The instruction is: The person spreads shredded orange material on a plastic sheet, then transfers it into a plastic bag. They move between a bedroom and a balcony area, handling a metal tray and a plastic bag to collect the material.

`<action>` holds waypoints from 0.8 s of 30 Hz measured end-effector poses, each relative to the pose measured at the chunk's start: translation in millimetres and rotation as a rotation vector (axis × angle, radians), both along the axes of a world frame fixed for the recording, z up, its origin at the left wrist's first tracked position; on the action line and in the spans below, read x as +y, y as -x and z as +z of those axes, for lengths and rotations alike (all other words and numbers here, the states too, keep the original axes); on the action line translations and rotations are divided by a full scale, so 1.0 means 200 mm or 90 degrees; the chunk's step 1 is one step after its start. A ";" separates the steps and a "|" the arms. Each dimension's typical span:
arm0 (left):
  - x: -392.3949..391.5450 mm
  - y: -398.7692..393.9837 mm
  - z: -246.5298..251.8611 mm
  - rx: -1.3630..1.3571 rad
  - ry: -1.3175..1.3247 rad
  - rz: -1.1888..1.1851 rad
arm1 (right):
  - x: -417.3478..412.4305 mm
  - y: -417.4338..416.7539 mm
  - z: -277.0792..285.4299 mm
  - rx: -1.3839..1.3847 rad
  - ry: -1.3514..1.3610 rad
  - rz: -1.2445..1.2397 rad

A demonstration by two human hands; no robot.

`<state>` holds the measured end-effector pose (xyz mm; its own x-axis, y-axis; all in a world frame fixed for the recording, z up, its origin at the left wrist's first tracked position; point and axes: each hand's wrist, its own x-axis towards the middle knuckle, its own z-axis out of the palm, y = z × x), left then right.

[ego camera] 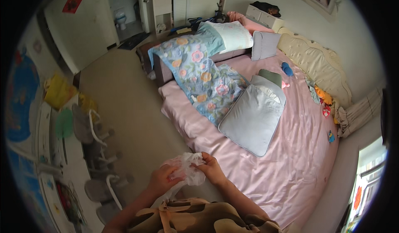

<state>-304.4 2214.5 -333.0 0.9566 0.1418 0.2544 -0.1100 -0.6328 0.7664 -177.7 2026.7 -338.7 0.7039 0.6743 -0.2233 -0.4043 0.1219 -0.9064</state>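
Note:
A thin, see-through plastic bag (190, 167) is crumpled between my two hands, in front of my body. My left hand (165, 177) grips its left side, thumb and fingers pinched on the film. On the upper right edge, my right hand (212, 169) pinches the bag near its rim. Part of the bag hangs below the hands towards my patterned brown clothing (193, 216). Just beyond the hands lies the near edge of a bed with a pink satin sheet (199, 136).
On the bed lie a silvery-grey mat (255, 117), a floral quilt (202, 74), pillows (237, 35) and several soft toys near the padded headboard (314, 64). Grey chairs (98, 189) and a white desk (74, 158) line the left side. A door (78, 24) stands at the back left.

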 end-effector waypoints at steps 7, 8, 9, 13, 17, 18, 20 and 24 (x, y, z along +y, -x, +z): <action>0.72 -0.08 -0.22 0.006 0.015 0.236 | 0.50 -0.25 0.14 -0.037 -0.026 -0.049; 0.81 -0.10 -0.22 0.003 0.010 0.258 | 0.57 -0.30 0.13 -0.087 0.000 -0.043; 0.89 -0.13 -0.20 0.001 0.009 0.279 | 0.63 -0.35 0.12 -0.138 0.030 -0.037; 1.23 -0.24 -0.27 0.107 -0.033 0.336 | 0.84 -0.57 0.06 -0.362 0.252 -0.032; 1.63 -0.34 -0.40 0.252 0.471 0.397 | 1.14 -0.95 -0.06 -0.341 0.281 -0.105; 1.67 -0.37 -0.30 0.255 0.629 0.420 | 1.24 -1.04 -0.09 -0.354 0.273 -0.126; 1.80 -0.41 -0.22 0.252 0.806 0.424 | 1.47 -1.19 -0.11 -0.282 0.209 -0.086; 2.00 -0.53 -0.14 0.193 0.799 0.414 | 1.94 -1.42 0.02 -0.357 0.200 0.026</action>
